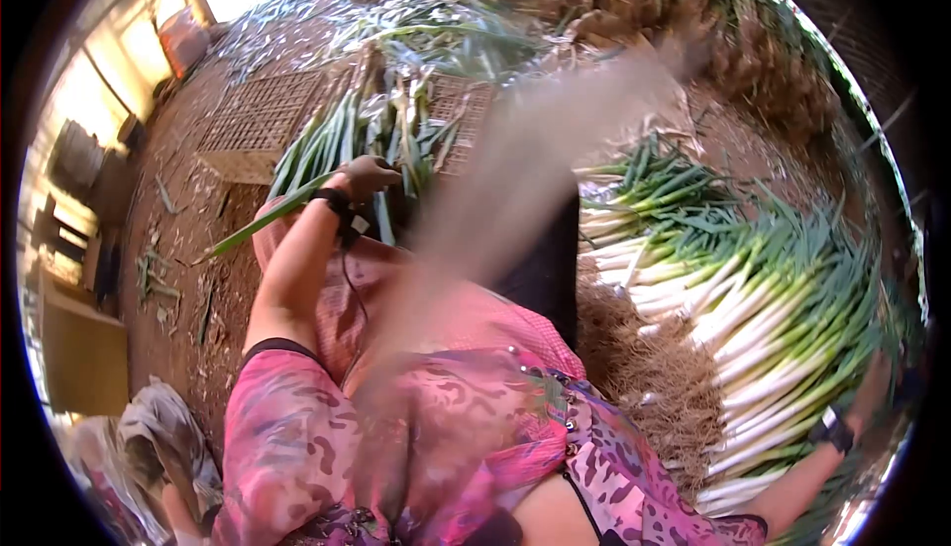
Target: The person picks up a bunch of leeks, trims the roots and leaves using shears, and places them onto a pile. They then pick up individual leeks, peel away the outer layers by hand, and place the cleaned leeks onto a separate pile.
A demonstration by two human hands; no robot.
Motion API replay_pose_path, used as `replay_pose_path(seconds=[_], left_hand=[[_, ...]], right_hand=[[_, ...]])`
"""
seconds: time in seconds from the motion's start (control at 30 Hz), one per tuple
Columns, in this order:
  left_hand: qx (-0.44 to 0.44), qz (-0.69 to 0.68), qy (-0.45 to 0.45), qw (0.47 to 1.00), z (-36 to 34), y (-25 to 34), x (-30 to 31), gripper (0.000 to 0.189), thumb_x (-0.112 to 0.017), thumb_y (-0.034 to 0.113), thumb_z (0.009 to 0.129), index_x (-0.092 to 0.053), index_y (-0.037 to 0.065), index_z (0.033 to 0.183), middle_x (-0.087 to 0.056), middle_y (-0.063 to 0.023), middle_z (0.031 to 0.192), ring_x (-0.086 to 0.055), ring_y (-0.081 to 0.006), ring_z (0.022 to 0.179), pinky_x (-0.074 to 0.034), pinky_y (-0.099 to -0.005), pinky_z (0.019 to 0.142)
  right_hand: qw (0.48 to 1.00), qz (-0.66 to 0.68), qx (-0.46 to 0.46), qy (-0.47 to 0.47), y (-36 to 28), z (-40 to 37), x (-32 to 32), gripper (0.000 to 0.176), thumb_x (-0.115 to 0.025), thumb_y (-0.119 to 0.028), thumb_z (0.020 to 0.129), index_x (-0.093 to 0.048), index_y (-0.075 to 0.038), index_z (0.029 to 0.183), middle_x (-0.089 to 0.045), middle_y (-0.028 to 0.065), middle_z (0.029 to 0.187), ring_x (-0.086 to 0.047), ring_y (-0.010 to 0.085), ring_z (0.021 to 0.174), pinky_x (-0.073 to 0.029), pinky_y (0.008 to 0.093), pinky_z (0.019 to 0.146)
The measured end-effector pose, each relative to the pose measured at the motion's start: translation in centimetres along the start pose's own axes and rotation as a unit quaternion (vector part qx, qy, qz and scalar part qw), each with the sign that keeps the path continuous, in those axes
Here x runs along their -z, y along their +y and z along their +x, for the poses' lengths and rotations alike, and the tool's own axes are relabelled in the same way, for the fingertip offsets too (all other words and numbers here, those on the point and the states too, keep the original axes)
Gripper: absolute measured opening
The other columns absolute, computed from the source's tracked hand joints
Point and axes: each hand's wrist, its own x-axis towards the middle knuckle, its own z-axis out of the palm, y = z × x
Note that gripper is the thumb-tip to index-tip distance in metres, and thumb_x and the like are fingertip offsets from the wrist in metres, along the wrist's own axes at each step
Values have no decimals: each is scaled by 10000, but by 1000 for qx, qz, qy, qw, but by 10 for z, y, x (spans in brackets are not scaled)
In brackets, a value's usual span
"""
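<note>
My left hand [371,174], in a dark glove, is curled closed against long green onion leaves [337,135] lying over a wicker crate. What its fingers grip is hidden. One long green leaf [243,237] sticks out below my left wrist toward the lower left. At the far right, my right hand [874,387] reaches to the leafy ends of a large pile of long white-stemmed green onions [783,338]. Its fingers are blurred and partly lost among the leaves. The pile's brown roots [654,378] face my body.
A wicker crate [253,115] stands in front of me. A blurred beige shape [535,169] crosses the middle close to the camera. More onions [733,11] stand upright along the back right. Scraps litter the earth floor [178,259]. Part of another person [163,447] shows at lower left.
</note>
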Motion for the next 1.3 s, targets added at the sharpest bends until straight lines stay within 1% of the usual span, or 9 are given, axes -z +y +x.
replay_pose_path(seconds=[0.07,0.17,0.2,0.33,0.53,0.73,0.87,1.17,1.3], left_hand=[[-68,-29,10,997,17,-20,-11,477,-718,387,852,-711,-28,1086,-713,-102,887,-648,-178,779,-534,-328,725],[-68,-45,23,996,33,-26,-26,456,-702,352,836,-716,-44,1061,-737,-126,928,-684,-211,849,-534,-331,810],[-63,-56,25,996,41,-30,-32,441,-696,348,835,-721,-37,1048,-737,-126,917,-688,-217,852,-535,-334,811],[-34,-112,54,992,63,-40,-55,408,-697,346,831,-729,-8,1030,-740,-137,917,-699,-240,860,-538,-344,816],[-26,-147,243,958,80,-39,-60,387,-677,281,874,-687,17,1157,-746,-155,1025,-722,-262,982,-545,-350,874],[-24,-159,349,923,161,-69,-23,352,-651,252,914,-681,37,1192,-727,-157,1128,-701,-300,1049,-532,-369,929],[88,18,155,984,111,35,59,451,-641,297,893,-631,21,1249,-695,-227,1168,-659,-366,1111,-510,-414,970],[72,119,144,980,171,-57,-25,254,-633,262,874,-654,97,1066,-693,-146,1118,-656,-353,1043,-519,-464,886],[88,73,151,982,178,-59,-31,246,-626,267,880,-675,87,1040,-690,-158,1109,-657,-358,1034,-519,-478,886]], right_hand=[[985,103,131,-40,-171,7,-79,488,-537,-320,1014,-563,26,1357,-628,144,1279,-587,263,1158,-407,350,1044],[870,312,157,-349,-419,-39,-190,426,-649,-222,957,-597,8,1312,-690,123,1171,-635,180,1058,-493,312,943],[871,236,172,-394,-493,-72,-207,456,-659,-249,945,-595,10,1314,-703,135,1121,-654,181,1014,-512,305,908],[706,243,363,-558,-650,-161,-318,450,-660,-333,908,-655,8,1202,-710,195,1075,-687,298,988,-522,370,875],[606,276,344,-663,-726,-284,-476,486,-710,-383,884,-675,19,1154,-699,235,1110,-672,366,1048,-525,406,894],[702,296,247,-599,-815,-315,-507,579,-701,-441,898,-596,15,1238,-685,251,1102,-663,390,1040,-517,419,887],[764,227,209,-566,-877,-332,-536,646,-658,-556,889,-585,-21,1243,-675,271,1108,-649,433,1043,-508,478,881],[748,232,380,-492,-908,-330,-684,347,-584,-378,911,-698,-68,1015,-739,169,980,-698,376,918,-538,439,833],[683,300,317,-586,-934,-309,-679,400,-612,-384,935,-688,6,981,-745,174,894,-716,279,790,-544,359,728]])
